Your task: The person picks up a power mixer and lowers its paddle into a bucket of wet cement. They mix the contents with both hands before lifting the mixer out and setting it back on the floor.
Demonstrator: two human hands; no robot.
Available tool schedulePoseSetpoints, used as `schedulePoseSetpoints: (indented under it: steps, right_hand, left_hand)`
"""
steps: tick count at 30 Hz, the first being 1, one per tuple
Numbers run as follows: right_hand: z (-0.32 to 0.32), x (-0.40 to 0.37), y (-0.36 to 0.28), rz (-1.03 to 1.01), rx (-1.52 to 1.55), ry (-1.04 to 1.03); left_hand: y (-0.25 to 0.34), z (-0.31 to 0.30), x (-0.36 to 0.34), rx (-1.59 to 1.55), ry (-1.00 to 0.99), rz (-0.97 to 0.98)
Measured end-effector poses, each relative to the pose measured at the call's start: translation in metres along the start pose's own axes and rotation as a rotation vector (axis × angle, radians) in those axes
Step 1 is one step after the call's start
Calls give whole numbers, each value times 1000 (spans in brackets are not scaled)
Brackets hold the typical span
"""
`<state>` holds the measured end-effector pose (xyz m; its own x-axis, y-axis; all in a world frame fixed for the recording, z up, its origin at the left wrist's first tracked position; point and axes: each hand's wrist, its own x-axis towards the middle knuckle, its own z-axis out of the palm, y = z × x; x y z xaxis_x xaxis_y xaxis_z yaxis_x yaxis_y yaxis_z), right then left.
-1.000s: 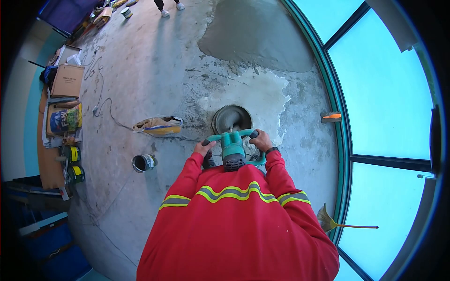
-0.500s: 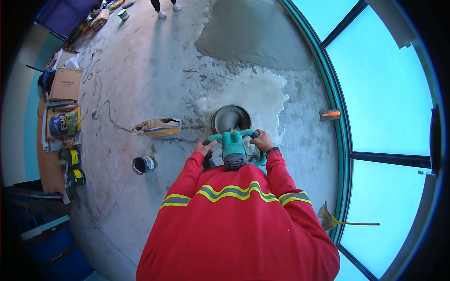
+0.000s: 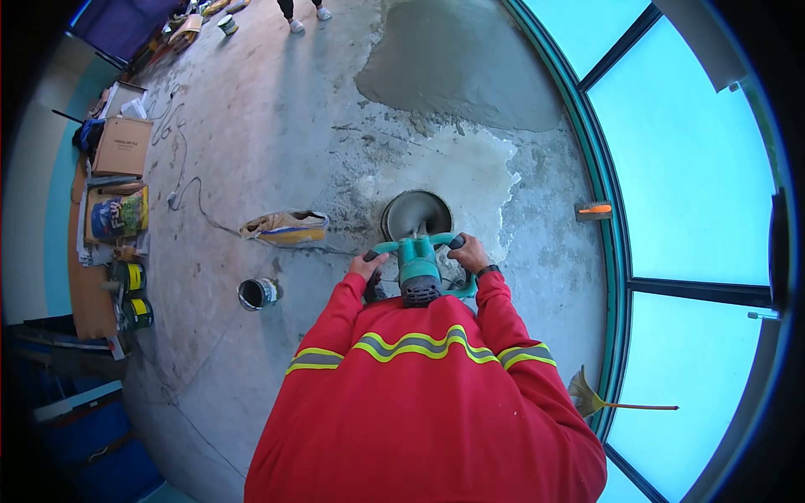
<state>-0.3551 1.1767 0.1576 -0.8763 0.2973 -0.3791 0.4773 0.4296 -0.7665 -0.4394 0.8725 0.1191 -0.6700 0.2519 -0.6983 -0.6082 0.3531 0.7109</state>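
Note:
A green handheld paddle mixer is held upright in front of my chest, its shaft reaching down into a round bucket of grey wet mix. My left hand is wrapped round the dark grip on the mixer's left side. On the opposite grip, my right hand is closed, with a dark watch on that wrist. The paddle end is hidden in the mix. Left of the bucket lies an opened paper bag, and nearer to me stands a small dark pail.
Wet grey screed covers the floor ahead. A trowel and a broom are by the window frame on the right. A cable runs across the floor. Cardboard boxes and tins line the left wall. A person's legs show at the top.
Both hands stay on the mixer grips. The surroundings have shifted slightly to the right in view, and the bucket sits a little right and lower relative to the mixer.

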Motion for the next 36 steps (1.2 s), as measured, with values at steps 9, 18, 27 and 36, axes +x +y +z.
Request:
schedulePoseSetpoints:
  steps: [9,18,27,36]
  right_hand:
    - [-2,-1,-3,-2,3,6]
    - [-2,-3,2,13,12,8]
    - [-1,-4,6,13,-33,17]
    - [1,-4,5,8,-18,22]
  left_hand:
    - [0,1,0,-27,-12,3]
    - [6,3,-5,-18,-10,-30]
    - [2,4,-4,-46,-16,18]
    - [1,2,-5,-5,-1,19]
